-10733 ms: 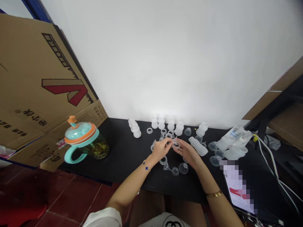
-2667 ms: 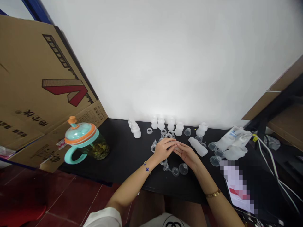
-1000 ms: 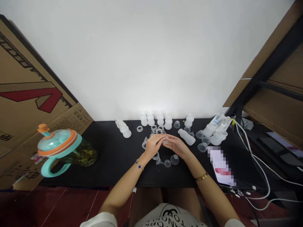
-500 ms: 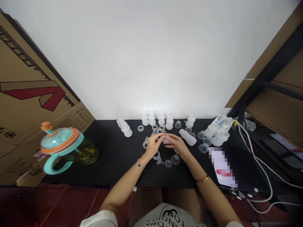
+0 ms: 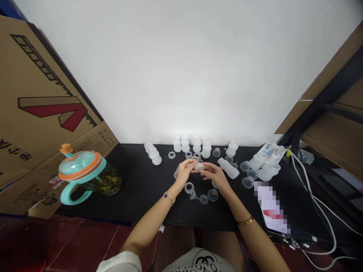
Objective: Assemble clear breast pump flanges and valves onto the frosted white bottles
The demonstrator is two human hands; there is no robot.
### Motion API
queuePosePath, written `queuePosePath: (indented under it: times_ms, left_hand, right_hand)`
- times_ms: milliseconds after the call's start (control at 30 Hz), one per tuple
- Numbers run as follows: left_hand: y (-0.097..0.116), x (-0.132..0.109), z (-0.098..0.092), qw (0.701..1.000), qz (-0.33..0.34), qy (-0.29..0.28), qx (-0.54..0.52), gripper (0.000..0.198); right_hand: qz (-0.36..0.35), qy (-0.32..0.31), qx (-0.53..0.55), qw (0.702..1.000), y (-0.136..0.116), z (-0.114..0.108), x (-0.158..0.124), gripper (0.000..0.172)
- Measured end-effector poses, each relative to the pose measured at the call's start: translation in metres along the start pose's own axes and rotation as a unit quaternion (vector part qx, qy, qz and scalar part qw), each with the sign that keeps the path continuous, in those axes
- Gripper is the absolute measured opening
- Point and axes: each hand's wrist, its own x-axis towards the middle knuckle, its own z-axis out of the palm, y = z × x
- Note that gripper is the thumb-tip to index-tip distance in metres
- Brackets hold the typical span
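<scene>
Between my two hands is a small translucent bottle collar or cap (image 5: pixel 199 166); I cannot tell which. My left hand (image 5: pixel 185 173) has its fingers closed on the left side of it. My right hand (image 5: pixel 216 176) holds its right side, thumb and fingers bent round it. On the black table just below lie a clear ring (image 5: pixel 189 187), a teat (image 5: pixel 194 195), and clear domed caps (image 5: pixel 213 195). Behind my hands stand several white baby bottles (image 5: pixel 206 150). One white bottle (image 5: pixel 228 168) lies on its side near my right hand.
A large turquoise-lidded jug (image 5: pixel 82 170) stands at the left beside a cardboard box (image 5: pixel 51 98). Assembled bottles (image 5: pixel 154 155) stand back left. More bottles (image 5: pixel 269 171), clear caps (image 5: pixel 248 183), a phone (image 5: pixel 272 211) and white cables (image 5: pixel 314 192) are on the right.
The view has shifted slightly. My right fingers have spread a little, and more of the translucent piece shows between my hands.
</scene>
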Motion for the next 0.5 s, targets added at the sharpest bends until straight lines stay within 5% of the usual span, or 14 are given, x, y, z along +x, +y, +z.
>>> queuePosePath:
  times_ms: [233, 500]
  left_hand:
    - [-0.0012, 0.0002, -0.0010, 0.999, -0.038, -0.021, -0.012, 0.045]
    - [-0.0023, -0.0007, 0.0000, 1.000, -0.008, -0.022, 0.018, 0.057]
  right_hand:
    - [0.015, 0.035, 0.017, 0.999, -0.0003, -0.0003, 0.0007, 0.038]
    - [0.003, 0.071, 0.029, 0.997, 0.0005, -0.0014, 0.0014, 0.039]
